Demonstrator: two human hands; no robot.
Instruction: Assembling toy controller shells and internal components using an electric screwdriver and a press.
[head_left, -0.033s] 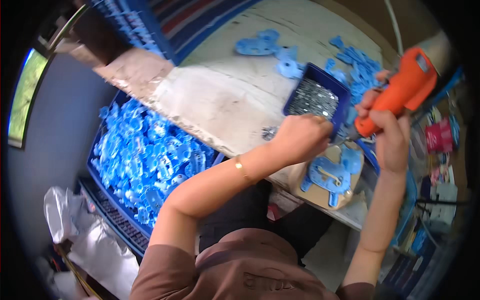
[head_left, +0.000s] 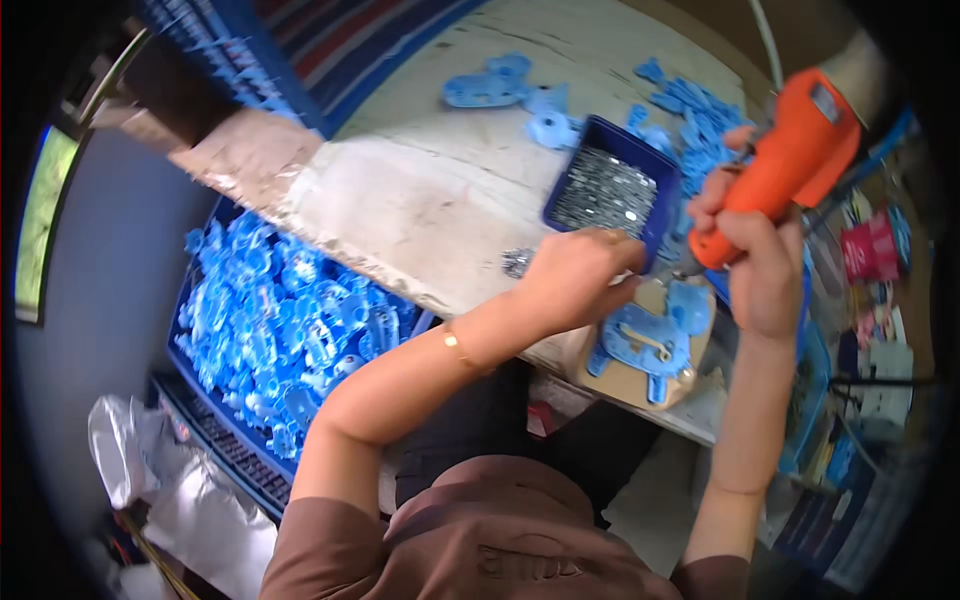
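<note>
My right hand (head_left: 755,250) is wrapped round an orange electric screwdriver (head_left: 775,165), its metal tip (head_left: 684,268) angled down toward my left fingers. My left hand (head_left: 585,275) is closed in a pinch close to that tip; whatever it holds is too small or hidden to make out. Just below the tip, a light-blue plastic animal-shaped shell (head_left: 672,333) lies in a tan holder (head_left: 580,365) at the table's near edge. A small pale curved part (head_left: 645,342) sits inside the shell. Behind my left hand stands a dark-blue bin (head_left: 672,205) of small metal screws (head_left: 605,190).
A few screws (head_left: 517,262) lie loose beside my left wrist. More blue shells (head_left: 485,90) and a heap of blue pieces (head_left: 705,120) are farther back on the table (head_left: 400,200). A large crate of blue parts (head_left: 285,320) stands at left, with silvery sheeting (head_left: 205,520) below.
The whole view has shifted slightly, so the scene sits a little farther left and up. Both hands keep their grips, and the screwdriver stays near my left fingers.
</note>
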